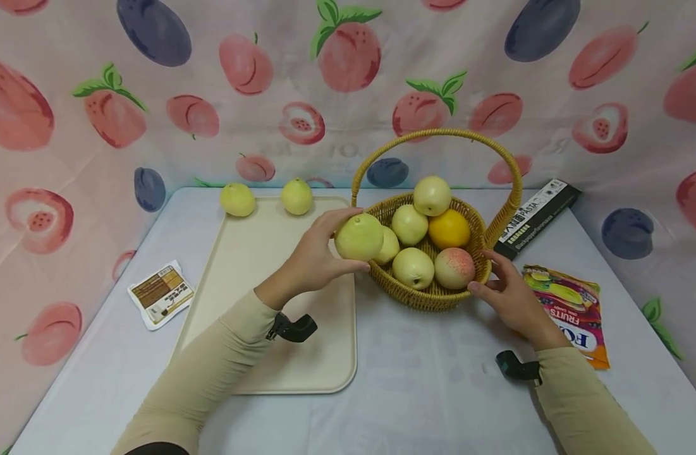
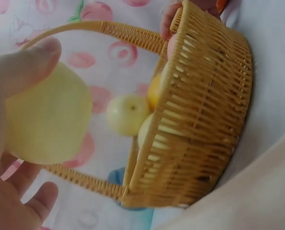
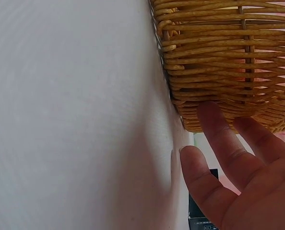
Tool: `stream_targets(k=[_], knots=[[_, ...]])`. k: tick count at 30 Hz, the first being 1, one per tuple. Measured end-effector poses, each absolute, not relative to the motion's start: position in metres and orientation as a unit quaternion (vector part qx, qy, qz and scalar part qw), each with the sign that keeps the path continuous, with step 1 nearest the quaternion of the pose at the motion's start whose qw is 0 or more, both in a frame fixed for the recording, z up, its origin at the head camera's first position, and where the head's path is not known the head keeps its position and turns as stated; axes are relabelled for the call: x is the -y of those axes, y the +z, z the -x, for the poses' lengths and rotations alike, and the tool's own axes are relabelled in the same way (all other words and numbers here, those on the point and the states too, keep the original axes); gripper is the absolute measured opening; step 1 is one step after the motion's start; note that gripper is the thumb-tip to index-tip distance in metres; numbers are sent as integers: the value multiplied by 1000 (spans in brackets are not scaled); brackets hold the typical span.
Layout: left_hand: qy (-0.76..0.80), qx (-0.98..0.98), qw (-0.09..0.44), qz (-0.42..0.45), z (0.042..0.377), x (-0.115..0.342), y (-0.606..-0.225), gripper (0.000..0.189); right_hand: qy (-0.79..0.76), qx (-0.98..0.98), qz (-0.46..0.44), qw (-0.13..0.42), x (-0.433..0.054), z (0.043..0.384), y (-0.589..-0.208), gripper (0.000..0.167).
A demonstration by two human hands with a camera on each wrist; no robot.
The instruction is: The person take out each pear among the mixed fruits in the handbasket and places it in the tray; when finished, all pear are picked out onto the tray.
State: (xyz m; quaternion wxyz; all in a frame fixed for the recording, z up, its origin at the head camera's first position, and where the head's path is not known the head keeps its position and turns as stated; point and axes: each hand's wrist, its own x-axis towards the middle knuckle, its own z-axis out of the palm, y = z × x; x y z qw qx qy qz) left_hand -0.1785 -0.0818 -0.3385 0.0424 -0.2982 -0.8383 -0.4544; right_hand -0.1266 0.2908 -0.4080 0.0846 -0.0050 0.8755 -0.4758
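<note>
Basket [image 1: 424, 300] of golden weave with a tall hooped handle, standing on a pale surface [image 1: 416, 385] beside a cream tray [image 1: 325, 357]. Inside I see four pale green fruits, an orange [image 1: 449, 229] and a peach [image 1: 454, 268]. A person's left hand [image 1: 313, 253] holds another green fruit [image 1: 358, 237] at the basket's left rim, thumb and fingers pinching its sides; whether it touches the rim I cannot tell. The right hand [image 1: 512, 300] grips the opposite rim near the peach with thumb and forefinger, its other fingers spread along the outer weave. Two yellow-green fruits sit at the tray's far edge.

The basket looks well filled to me, and its topmost fruit [image 1: 432, 196] perches on its neighbours towards the back. A hard push from the held one could send it rolling over the far rim. That rounded skin could also slip from the pinch and drop. Were the right hand to let go, a knock on the left rim might shift or tip everything.
</note>
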Motion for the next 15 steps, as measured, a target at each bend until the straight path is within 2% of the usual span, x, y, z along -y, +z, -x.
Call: stream_targets(k=[7,15], knots=[[-467,838,63,277,181,106,-338,81,-480,-873,8,84,-291,126,-408,88],[-454,865,81,197,187,135,-338,80,-483,-872,9,84,-290,125,-406,88]])
